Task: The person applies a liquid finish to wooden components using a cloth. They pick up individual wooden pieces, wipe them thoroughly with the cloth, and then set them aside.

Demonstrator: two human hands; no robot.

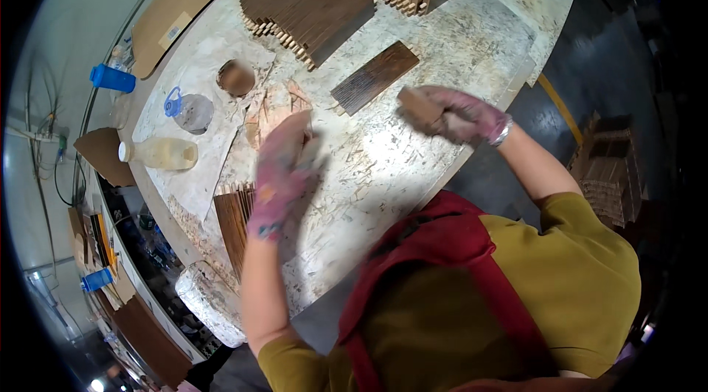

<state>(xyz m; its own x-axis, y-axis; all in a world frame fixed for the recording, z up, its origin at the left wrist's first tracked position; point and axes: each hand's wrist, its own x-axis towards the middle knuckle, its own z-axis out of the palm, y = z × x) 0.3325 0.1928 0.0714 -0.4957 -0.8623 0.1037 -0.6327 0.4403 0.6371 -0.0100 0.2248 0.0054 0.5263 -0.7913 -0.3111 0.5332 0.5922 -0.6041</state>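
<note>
On the worktable [354, 193], a dark brown wooden plank [376, 76] with a grooved, darker left half lies flat on its own. To its right, my right hand [468, 118], in a stained pink glove, is closed around a small brown block [420, 109]; its exact kind is not clear. My left hand [279, 174], gloved the same way, is blurred by motion. Its fingers look stretched and the thumb apart, with nothing visible in them. Beneath that hand and forearm, a stack of brown planks [232, 226] is partly hidden. Crumpled stained paper [276, 108] lies just beyond the left fingers.
Stacks of brown planks [310, 5] stand at the far side. Along the left are an open round container [236, 78], a clear blue-handled jug [195, 113], a pale bottle [162, 154], a blue cup [113, 78] and a foil-wrapped bundle [209, 300]. More planks [608, 167] are stacked beyond the right edge.
</note>
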